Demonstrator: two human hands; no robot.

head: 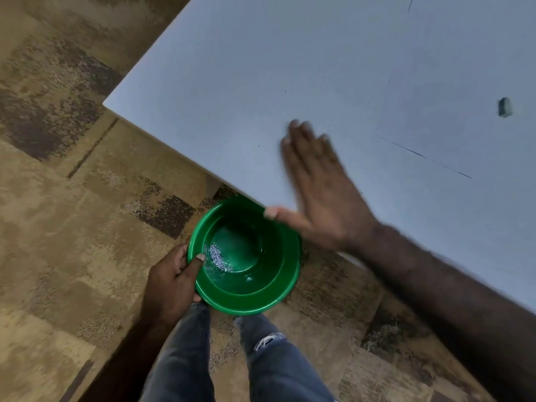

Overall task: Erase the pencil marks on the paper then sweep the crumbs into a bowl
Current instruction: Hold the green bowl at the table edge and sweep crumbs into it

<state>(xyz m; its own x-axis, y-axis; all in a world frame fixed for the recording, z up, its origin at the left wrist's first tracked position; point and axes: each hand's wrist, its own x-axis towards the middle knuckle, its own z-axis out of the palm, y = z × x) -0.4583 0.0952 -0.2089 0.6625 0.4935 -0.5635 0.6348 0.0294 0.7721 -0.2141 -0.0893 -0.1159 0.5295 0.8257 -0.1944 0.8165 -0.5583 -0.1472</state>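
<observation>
My left hand (171, 282) grips the rim of a green bowl (261, 297), thumb inside, holding it just below the table's near edge. A small heap of grey eraser crumbs (219, 258) lies inside the bowl by my thumb. My right hand (316, 187) lies flat and blurred on the white table (232, 82), fingers straight, thumb reaching over the edge above the bowl. The white paper (464, 68) rests at the right of the table, with a dark eraser (505, 107) on it.
The table's corner (105, 104) juts out to the left over patterned brown carpet (72, 213). My legs in jeans (232, 367) stand below the bowl. A few tiny dark specks (258, 146) dot the table top.
</observation>
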